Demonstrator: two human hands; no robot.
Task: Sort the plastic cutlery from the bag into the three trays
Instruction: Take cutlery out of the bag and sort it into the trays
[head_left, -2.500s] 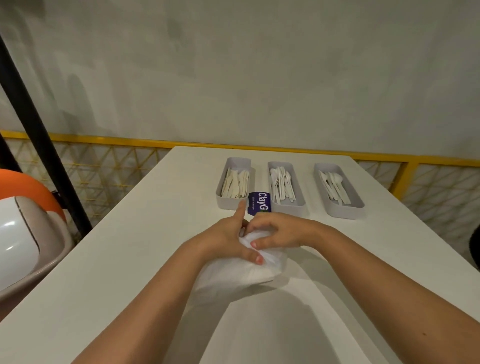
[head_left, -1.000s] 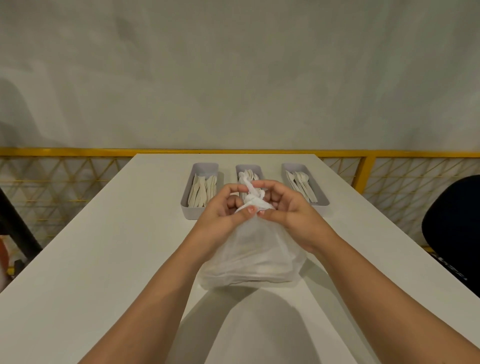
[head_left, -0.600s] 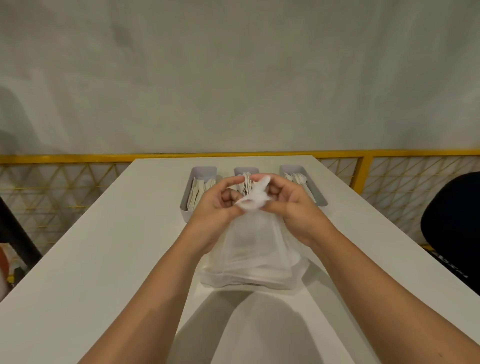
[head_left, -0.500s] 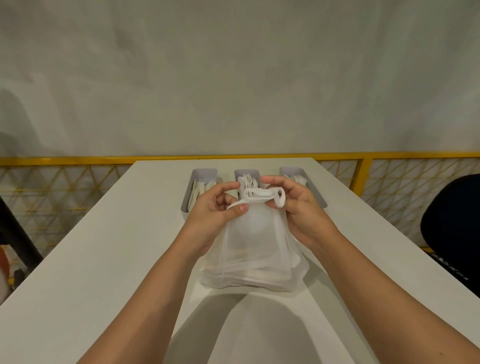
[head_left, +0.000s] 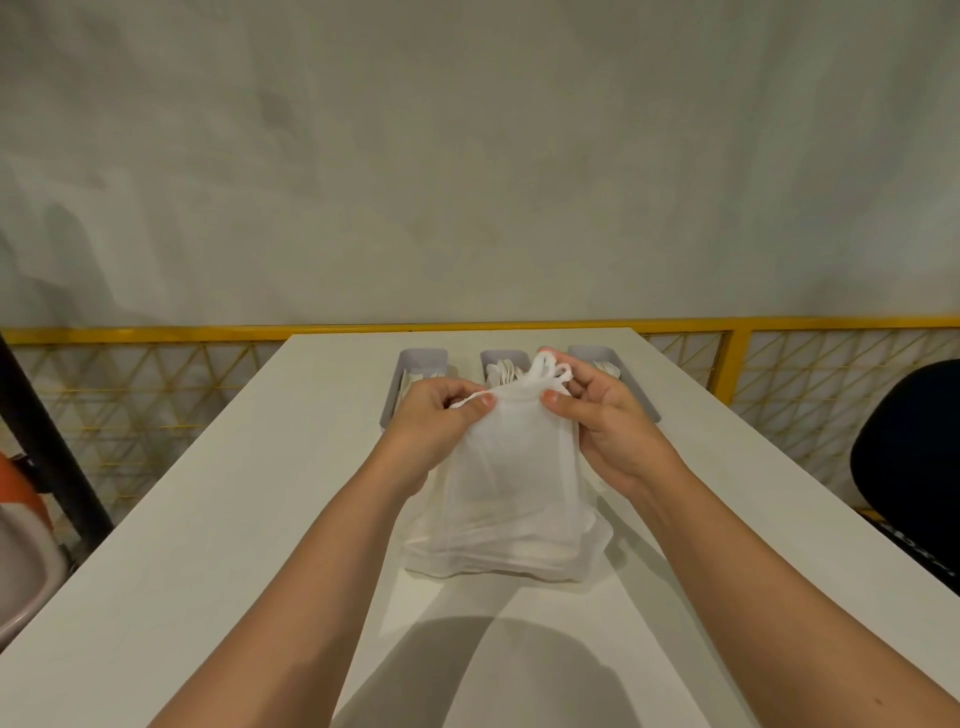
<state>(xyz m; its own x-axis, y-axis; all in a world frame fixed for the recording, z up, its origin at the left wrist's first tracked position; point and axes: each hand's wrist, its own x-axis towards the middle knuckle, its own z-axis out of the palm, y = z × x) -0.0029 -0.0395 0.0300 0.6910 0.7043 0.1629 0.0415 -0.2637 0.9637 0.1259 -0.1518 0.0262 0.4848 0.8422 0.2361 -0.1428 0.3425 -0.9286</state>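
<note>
A thin white plastic bag (head_left: 511, 488) stands on the white table (head_left: 249, 499), its base resting flat on the surface and its top gathered up between the two hands. The left hand (head_left: 434, 418) sits at the bag's upper left corner, thumb and forefinger pinching a narrow strip of the handle. The right hand (head_left: 597, 410) is at the upper right, its thumb pressed on the front of the bag and its curled fingers holding the bunched, looped handles at the very top. So the bag hangs straight below and between both hands, with pale shapes showing faintly through the plastic near its bottom — too blurred to tell what kind.

Just beyond the hands lie three grey trays side by side: the left tray (head_left: 423, 359), the middle tray (head_left: 493, 357) and the right tray (head_left: 589, 354), each partly hidden by the hands and the bag top. White cutlery (head_left: 505, 370) shows in the middle tray. A yellow railing (head_left: 363, 327) runs behind the table's far edge.
</note>
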